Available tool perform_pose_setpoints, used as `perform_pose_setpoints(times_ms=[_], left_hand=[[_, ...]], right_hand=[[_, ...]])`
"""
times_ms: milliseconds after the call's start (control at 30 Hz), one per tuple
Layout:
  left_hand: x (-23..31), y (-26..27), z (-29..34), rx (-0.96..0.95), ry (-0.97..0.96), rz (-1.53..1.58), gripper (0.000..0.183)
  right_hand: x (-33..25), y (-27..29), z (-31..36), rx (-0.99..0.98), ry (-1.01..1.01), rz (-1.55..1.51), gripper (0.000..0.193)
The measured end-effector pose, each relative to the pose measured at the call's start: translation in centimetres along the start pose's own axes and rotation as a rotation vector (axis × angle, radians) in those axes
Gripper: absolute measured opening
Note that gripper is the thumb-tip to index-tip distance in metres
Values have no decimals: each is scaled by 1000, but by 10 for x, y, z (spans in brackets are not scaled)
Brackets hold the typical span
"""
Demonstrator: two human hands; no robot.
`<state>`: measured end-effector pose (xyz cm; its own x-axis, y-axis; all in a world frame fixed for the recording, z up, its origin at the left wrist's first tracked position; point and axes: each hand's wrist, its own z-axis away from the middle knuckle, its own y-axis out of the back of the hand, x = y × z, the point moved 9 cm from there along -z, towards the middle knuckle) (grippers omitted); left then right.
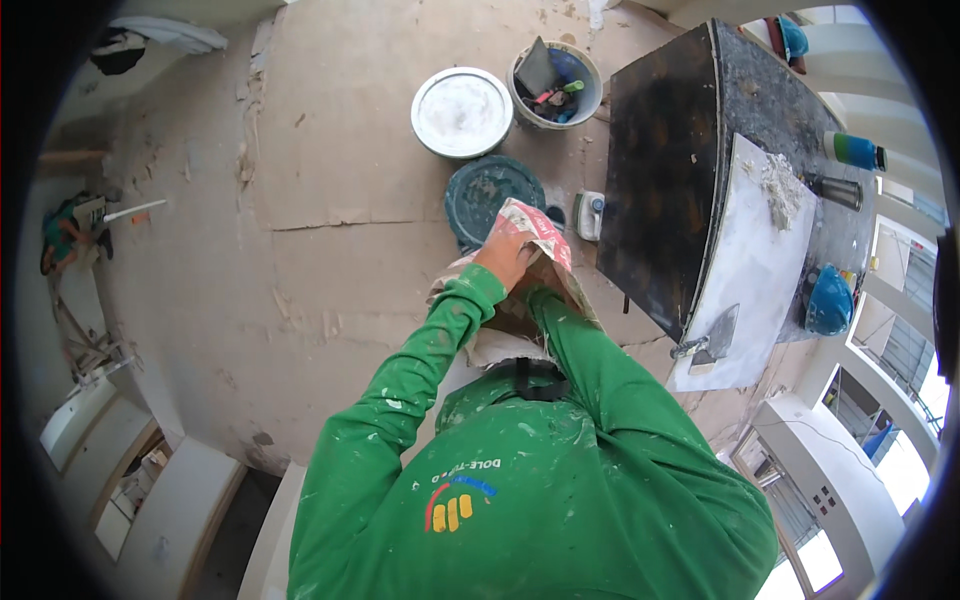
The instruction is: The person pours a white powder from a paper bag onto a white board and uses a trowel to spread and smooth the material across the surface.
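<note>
A paper sack, white and red outside and brown inside, is held upright in front of my waist with its mouth toward me. My left hand is closed on the sack's upper edge, fingers bent over the rim. My right forearm, in a green sleeve, reaches down into the sack's mouth. The right hand itself is hidden inside, so its fingers cannot be seen. Just beyond the sack is a dark green round lid or bucket top, partly covered by the sack.
A white-topped bucket and a tool-filled bucket stand farther ahead. At right, a dark table carries a white board with a trowel, a blue helmet and bottles. A white container sits by the table.
</note>
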<state>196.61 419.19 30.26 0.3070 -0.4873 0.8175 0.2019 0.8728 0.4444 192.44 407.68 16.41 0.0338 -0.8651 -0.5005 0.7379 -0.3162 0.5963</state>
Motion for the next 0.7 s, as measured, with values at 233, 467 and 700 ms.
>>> perform_pose_setpoints(times_ms=[233, 467, 700], left_hand=[[-69, 15, -93, 51, -33, -139, 27], [-85, 11, -131, -130, -85, -237, 28], [-86, 22, -104, -42, -53, -176, 23]], right_hand=[[23, -36, -115, -57, -227, 354, 97], [-13, 9, -63, 41, 212, -244, 50], [42, 104, 66, 450, 150, 238, 34]])
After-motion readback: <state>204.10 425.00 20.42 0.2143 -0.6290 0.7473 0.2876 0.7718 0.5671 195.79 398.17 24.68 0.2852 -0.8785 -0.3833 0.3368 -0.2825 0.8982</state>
